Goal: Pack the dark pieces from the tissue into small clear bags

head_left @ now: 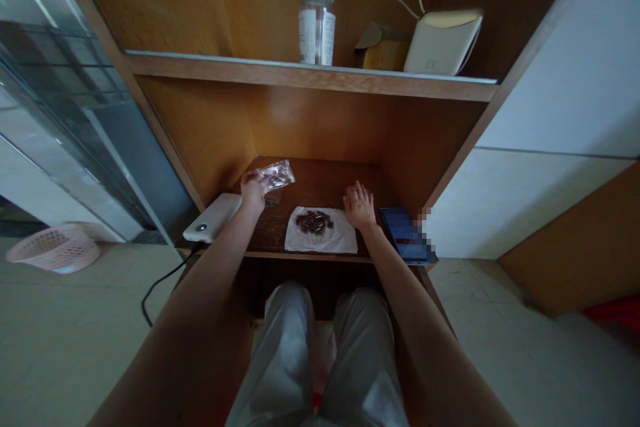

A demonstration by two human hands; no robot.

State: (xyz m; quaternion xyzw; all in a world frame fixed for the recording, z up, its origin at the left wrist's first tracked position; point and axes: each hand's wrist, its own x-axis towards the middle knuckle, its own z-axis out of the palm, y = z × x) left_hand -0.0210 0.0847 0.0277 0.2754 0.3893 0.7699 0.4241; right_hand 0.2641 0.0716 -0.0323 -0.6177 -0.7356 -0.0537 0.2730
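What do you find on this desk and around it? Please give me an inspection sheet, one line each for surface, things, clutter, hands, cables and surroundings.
Surface: wooden shelf, dark brown.
Things: clear bag; dark pieces on white tissue.
Clutter: power bank, phone; upper shelf holds jar, white pouch.
Hands: left hand holds clear bag; right hand open, beside white tissue.
Cables: black cable hangs from power bank.
Surroundings: pink basket on floor.
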